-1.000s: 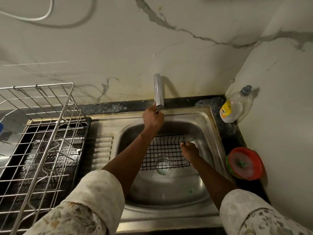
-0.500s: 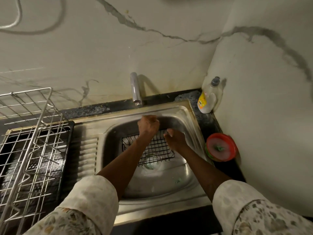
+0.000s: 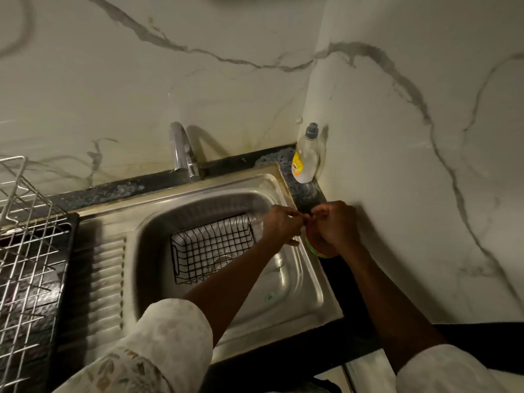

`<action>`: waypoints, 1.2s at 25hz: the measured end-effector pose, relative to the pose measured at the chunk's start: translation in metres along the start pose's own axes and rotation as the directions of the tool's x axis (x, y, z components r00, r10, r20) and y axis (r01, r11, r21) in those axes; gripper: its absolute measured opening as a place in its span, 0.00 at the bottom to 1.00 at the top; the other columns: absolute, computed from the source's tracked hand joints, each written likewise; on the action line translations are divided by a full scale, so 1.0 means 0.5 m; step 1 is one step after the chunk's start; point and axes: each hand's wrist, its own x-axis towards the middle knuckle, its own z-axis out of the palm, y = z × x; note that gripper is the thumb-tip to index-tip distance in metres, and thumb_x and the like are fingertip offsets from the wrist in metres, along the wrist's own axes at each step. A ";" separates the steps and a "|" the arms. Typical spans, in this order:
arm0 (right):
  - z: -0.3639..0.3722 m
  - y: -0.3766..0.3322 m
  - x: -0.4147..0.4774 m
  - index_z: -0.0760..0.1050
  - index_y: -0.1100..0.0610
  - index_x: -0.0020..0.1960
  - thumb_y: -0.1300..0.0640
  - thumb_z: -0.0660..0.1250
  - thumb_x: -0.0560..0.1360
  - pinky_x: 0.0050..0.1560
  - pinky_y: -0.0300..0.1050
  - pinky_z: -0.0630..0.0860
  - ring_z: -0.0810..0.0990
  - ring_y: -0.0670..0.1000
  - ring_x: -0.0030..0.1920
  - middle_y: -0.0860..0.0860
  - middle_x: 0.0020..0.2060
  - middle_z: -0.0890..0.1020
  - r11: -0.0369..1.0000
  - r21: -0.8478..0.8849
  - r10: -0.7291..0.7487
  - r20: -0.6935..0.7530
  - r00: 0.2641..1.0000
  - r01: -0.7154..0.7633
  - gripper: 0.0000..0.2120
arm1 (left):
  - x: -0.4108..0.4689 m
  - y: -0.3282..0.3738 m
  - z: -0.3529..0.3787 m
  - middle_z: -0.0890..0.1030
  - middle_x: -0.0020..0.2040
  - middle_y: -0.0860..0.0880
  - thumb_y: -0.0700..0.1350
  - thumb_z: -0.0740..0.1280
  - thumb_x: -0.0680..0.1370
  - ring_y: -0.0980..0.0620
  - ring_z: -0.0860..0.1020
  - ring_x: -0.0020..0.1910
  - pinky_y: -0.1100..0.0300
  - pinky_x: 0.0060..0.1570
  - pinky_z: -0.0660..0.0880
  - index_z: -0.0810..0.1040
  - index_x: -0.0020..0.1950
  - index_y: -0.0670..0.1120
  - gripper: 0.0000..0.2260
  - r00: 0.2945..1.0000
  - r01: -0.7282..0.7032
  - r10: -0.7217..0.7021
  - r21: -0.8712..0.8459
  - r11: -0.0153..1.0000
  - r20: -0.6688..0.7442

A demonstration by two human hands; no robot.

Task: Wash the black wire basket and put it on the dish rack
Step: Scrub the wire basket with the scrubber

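The black wire basket (image 3: 212,248) lies in the steel sink (image 3: 306,293), over the drain, with no hand on it. My left hand (image 3: 280,225) and my right hand (image 3: 334,225) are together at the sink's right rim, fingers curled and fingertips meeting. They hover over a red and green round container (image 3: 314,249), which my right hand mostly hides. Blur hides whether either hand holds anything. The metal dish rack (image 3: 28,251) stands on a black tray at the far left.
A chrome faucet (image 3: 181,148) rises behind the sink, with no water stream visible. A dish soap bottle (image 3: 304,160) stands in the back right corner against the marble wall. A ribbed drainboard (image 3: 107,279) lies between sink and rack.
Both hands left the basket and moved right to the red container on the counter. The basket stays in the sink. The view has swung to the right.
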 end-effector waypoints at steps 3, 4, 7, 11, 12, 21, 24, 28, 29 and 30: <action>-0.012 0.033 0.000 0.84 0.53 0.56 0.41 0.70 0.74 0.52 0.43 0.75 0.83 0.58 0.52 0.56 0.51 0.85 0.925 -0.374 0.058 0.317 0.947 0.068 0.19 | -0.008 -0.004 0.034 0.86 0.39 0.42 0.38 0.80 0.69 0.45 0.86 0.35 0.48 0.35 0.84 0.86 0.47 0.42 0.09 1.000 0.010 -0.011 0.042 0.999 0.025; -0.009 0.037 -0.001 0.84 0.53 0.57 0.38 0.68 0.73 0.52 0.43 0.75 0.83 0.58 0.53 0.57 0.52 0.85 0.920 -0.387 0.082 0.356 0.931 0.067 0.23 | -0.004 -0.008 0.040 0.86 0.39 0.42 0.36 0.79 0.69 0.45 0.86 0.34 0.47 0.37 0.84 0.86 0.46 0.42 0.08 1.000 0.013 -0.013 0.045 0.999 0.014; -0.008 0.045 -0.004 0.85 0.51 0.55 0.38 0.69 0.69 0.51 0.40 0.76 0.84 0.56 0.51 0.54 0.50 0.86 0.959 -0.267 0.001 0.341 0.940 0.096 0.22 | -0.005 -0.009 0.043 0.86 0.36 0.42 0.34 0.78 0.69 0.45 0.86 0.33 0.47 0.39 0.84 0.87 0.44 0.42 0.07 1.000 -0.007 0.008 0.073 0.997 -0.019; -0.012 0.059 0.002 0.84 0.49 0.57 0.46 0.72 0.75 0.49 0.37 0.71 0.84 0.54 0.50 0.53 0.50 0.87 0.980 -0.139 -0.096 0.310 0.946 0.145 0.13 | -0.010 -0.006 0.047 0.85 0.36 0.41 0.34 0.78 0.69 0.44 0.85 0.32 0.47 0.37 0.84 0.87 0.45 0.40 0.07 0.999 -0.009 0.011 0.050 0.999 -0.036; -0.011 0.063 0.004 0.84 0.50 0.59 0.47 0.70 0.76 0.50 0.38 0.72 0.84 0.55 0.52 0.54 0.52 0.86 0.980 -0.147 -0.075 0.340 0.938 0.131 0.13 | -0.011 -0.006 0.049 0.85 0.36 0.41 0.34 0.79 0.68 0.44 0.85 0.32 0.47 0.37 0.84 0.87 0.44 0.40 0.07 0.999 -0.010 0.012 0.048 0.999 -0.044; -0.004 0.041 0.005 0.75 0.55 0.71 0.43 0.70 0.74 0.68 0.51 0.73 0.79 0.58 0.61 0.61 0.65 0.79 0.960 -0.262 0.225 0.521 0.824 -0.097 0.29 | -0.015 -0.007 0.054 0.85 0.37 0.42 0.34 0.78 0.69 0.44 0.85 0.32 0.48 0.36 0.84 0.86 0.41 0.44 0.07 0.996 -0.027 0.034 0.073 0.997 -0.088; 0.012 0.040 0.007 0.67 0.70 0.71 0.65 0.60 0.80 0.56 0.46 0.81 0.82 0.55 0.47 0.68 0.67 0.73 0.991 -0.117 0.110 0.462 0.880 -0.062 0.21 | -0.018 -0.007 0.055 0.85 0.37 0.41 0.35 0.80 0.69 0.44 0.85 0.32 0.48 0.37 0.84 0.87 0.43 0.43 0.06 0.995 -0.018 0.023 0.061 0.998 -0.092; -0.001 0.039 -0.016 0.83 0.50 0.59 0.43 0.64 0.77 0.54 0.46 0.76 0.81 0.58 0.53 0.55 0.53 0.84 0.951 -0.296 0.007 0.310 0.951 0.090 0.17 | -0.021 -0.006 0.055 0.85 0.38 0.40 0.35 0.79 0.70 0.44 0.86 0.33 0.48 0.37 0.84 0.86 0.46 0.40 0.07 0.997 -0.007 0.010 0.036 0.999 -0.082; -0.011 0.031 -0.023 0.83 0.50 0.57 0.44 0.65 0.77 0.53 0.46 0.75 0.81 0.58 0.53 0.55 0.52 0.85 0.953 -0.278 -0.023 0.323 0.946 0.118 0.16 | -0.022 -0.006 0.056 0.85 0.38 0.40 0.35 0.79 0.70 0.44 0.86 0.33 0.47 0.37 0.84 0.86 0.46 0.40 0.07 0.996 -0.006 0.009 0.035 0.999 -0.085; -0.014 0.028 -0.018 0.84 0.51 0.56 0.45 0.64 0.77 0.53 0.45 0.74 0.81 0.58 0.53 0.56 0.51 0.84 0.949 -0.278 -0.051 0.340 0.939 0.152 0.15 | -0.024 -0.005 0.056 0.85 0.38 0.40 0.35 0.79 0.70 0.44 0.86 0.33 0.47 0.37 0.84 0.86 0.46 0.40 0.07 0.996 -0.005 0.008 0.033 0.999 -0.088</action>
